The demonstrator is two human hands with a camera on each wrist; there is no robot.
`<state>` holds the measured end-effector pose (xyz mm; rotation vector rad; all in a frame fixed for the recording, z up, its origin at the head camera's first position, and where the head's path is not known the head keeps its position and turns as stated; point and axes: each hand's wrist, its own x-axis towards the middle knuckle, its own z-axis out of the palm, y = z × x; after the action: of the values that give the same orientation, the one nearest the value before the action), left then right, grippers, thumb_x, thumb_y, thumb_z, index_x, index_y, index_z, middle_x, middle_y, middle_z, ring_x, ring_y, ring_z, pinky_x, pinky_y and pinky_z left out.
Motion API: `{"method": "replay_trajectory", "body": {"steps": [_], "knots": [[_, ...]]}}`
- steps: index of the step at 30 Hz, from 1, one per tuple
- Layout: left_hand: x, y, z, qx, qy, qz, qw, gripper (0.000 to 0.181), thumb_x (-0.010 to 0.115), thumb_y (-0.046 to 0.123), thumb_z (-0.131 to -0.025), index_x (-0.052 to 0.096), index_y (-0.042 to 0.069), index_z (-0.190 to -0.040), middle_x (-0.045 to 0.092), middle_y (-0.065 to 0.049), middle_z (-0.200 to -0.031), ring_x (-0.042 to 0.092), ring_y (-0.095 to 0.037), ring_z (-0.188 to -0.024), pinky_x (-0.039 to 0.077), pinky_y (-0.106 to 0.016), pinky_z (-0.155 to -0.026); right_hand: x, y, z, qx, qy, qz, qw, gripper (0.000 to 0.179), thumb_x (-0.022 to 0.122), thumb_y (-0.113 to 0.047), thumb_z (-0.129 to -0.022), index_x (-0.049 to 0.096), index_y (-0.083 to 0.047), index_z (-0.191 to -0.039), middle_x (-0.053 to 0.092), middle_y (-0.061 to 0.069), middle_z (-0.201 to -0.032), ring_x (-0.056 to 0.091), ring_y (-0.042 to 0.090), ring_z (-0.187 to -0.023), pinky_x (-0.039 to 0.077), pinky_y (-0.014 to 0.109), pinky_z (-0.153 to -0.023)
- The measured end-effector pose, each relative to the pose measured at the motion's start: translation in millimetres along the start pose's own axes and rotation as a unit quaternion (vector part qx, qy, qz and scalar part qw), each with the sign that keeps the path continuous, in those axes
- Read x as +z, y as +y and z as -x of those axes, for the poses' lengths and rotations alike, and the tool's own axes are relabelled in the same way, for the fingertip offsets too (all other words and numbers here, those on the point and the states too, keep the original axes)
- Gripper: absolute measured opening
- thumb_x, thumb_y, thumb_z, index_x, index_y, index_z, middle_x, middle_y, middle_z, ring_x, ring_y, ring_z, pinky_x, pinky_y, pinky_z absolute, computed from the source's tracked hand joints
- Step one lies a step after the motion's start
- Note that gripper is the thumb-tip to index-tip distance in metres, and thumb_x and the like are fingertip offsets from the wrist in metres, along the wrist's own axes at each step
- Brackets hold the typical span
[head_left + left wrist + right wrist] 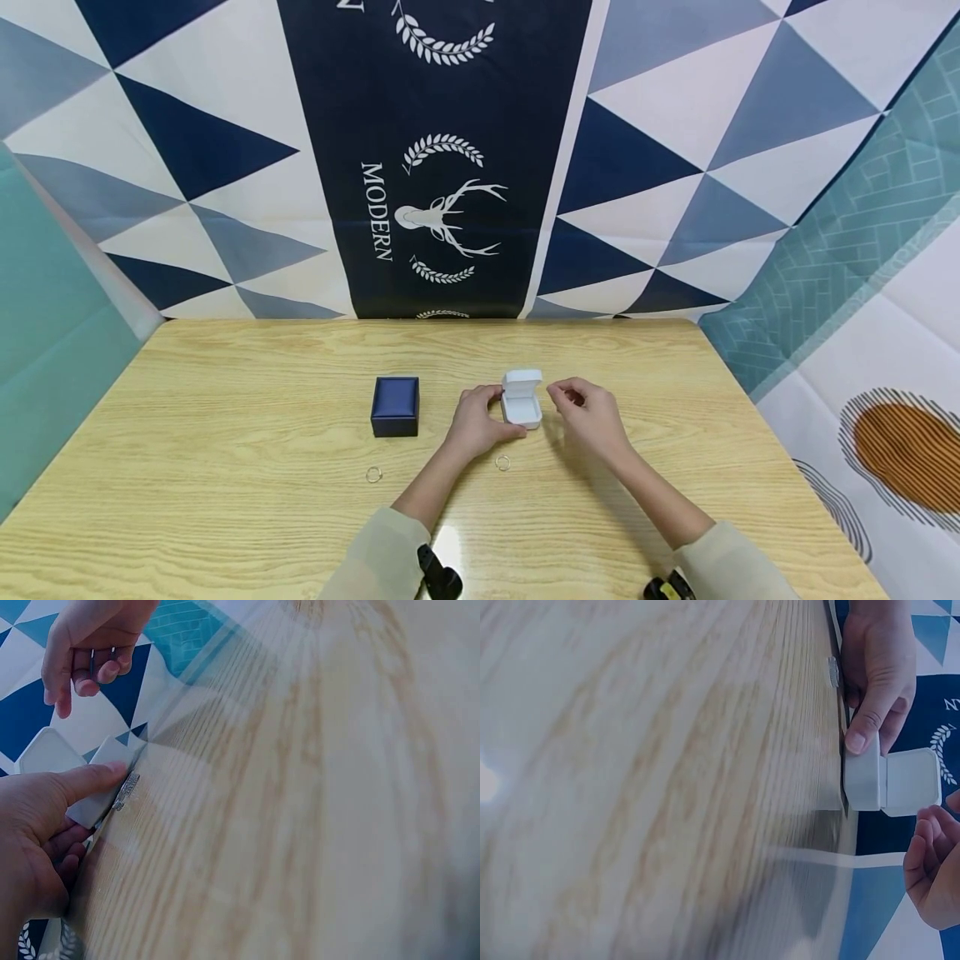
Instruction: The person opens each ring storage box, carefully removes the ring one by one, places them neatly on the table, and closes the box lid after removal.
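A small white ring box (522, 410) stands on the table with its lid raised. My left hand (480, 421) holds it at the left side, thumb along the front and fingers behind. The thumb presses on the box base (101, 791) in the left wrist view. Beside the lid, my right hand (592, 414) hovers just to the right with its fingers loosely bent. Nothing shows between those fingers. In the right wrist view the right hand (937, 866) is close to the raised lid (913, 781). A thin ring (503, 462) lies in front of the box.
A dark blue box (395, 407), lid down, stands to the left on the wooden table (225, 392). Another thin ring (374, 474) lies in front of it. Patterned cloth (435, 167) hangs behind the table's far edge.
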<state>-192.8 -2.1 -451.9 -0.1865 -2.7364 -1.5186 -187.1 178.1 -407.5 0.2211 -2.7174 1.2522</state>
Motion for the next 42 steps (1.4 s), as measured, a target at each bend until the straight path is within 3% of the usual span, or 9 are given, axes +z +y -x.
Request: {"method": "replay_trajectory", "body": {"steps": [8,12,19,27,36,42], "knots": [[0.4,-1.1,0.1,0.001,-0.001,0.001,1.0000,0.071,0.087,0.028,-0.063,0.059,0.002,-0.122,0.062,-0.009,-0.120,0.048,-0.025,-0.112,0.041,-0.040,-0.099,0,2,-3.3,0.027,0.000,-0.035,0.9990,0.029,0.056,-0.027,-0.094,0.068,-0.003,-0.105,0.066,0.012,-0.084,0.052,0.010,-0.069,0.043,0.017,-0.057],[-0.1,-1.1,0.5,0.003,0.000,0.003,1.0000,0.071,0.087,0.028,-0.062,0.059,0.002,-0.122,0.062,-0.010,-0.119,0.048,-0.026,-0.112,0.040,-0.041,-0.099,2,0,-5.4,0.053,-0.004,-0.069,0.9962,0.031,0.055,-0.029,-0.094,0.065,-0.004,-0.110,0.065,0.016,-0.093,0.057,0.018,-0.074,0.046,0.018,-0.058],[-0.3,-0.5,0.5,0.003,0.001,0.005,1.0000,0.071,0.087,0.027,-0.062,0.059,0.001,-0.122,0.062,-0.010,-0.119,0.049,-0.026,-0.112,0.040,-0.041,-0.099,3,0,-8.8,0.092,-0.011,-0.114,0.9891,0.038,0.053,-0.036,-0.095,0.061,-0.006,-0.117,0.062,0.017,-0.103,0.063,0.029,-0.089,0.055,0.031,-0.069],[-0.7,-0.9,0.2,0.006,0.000,0.011,0.9999,0.070,0.087,0.027,-0.063,0.059,0.002,-0.121,0.062,-0.010,-0.119,0.048,-0.026,-0.113,0.038,-0.042,-0.102,5,1,-13.2,0.102,-0.017,-0.154,0.9826,0.041,0.052,-0.035,-0.095,0.057,-0.004,-0.122,0.060,0.020,-0.112,0.060,0.032,-0.098,0.054,0.029,-0.073],[-1.0,-2.1,0.0,0.009,0.001,0.013,0.9999,0.070,0.088,0.026,-0.062,0.059,0.002,-0.121,0.062,-0.010,-0.119,0.048,-0.026,-0.113,0.039,-0.041,-0.101,11,-2,-16.9,0.120,-0.032,-0.175,0.9767,0.047,0.054,-0.036,-0.094,0.053,-0.003,-0.127,0.057,0.020,-0.120,0.056,0.033,-0.108,0.052,0.040,-0.089],[-1.0,-2.4,0.0,0.008,-0.003,0.010,0.9999,0.069,0.087,0.026,-0.063,0.060,0.003,-0.121,0.062,-0.009,-0.119,0.048,-0.025,-0.113,0.039,-0.040,-0.100,14,-6,-19.0,0.122,-0.043,-0.177,0.9758,0.049,0.054,-0.038,-0.094,0.051,-0.003,-0.128,0.057,0.019,-0.121,0.056,0.032,-0.109,0.051,0.040,-0.090]]}}
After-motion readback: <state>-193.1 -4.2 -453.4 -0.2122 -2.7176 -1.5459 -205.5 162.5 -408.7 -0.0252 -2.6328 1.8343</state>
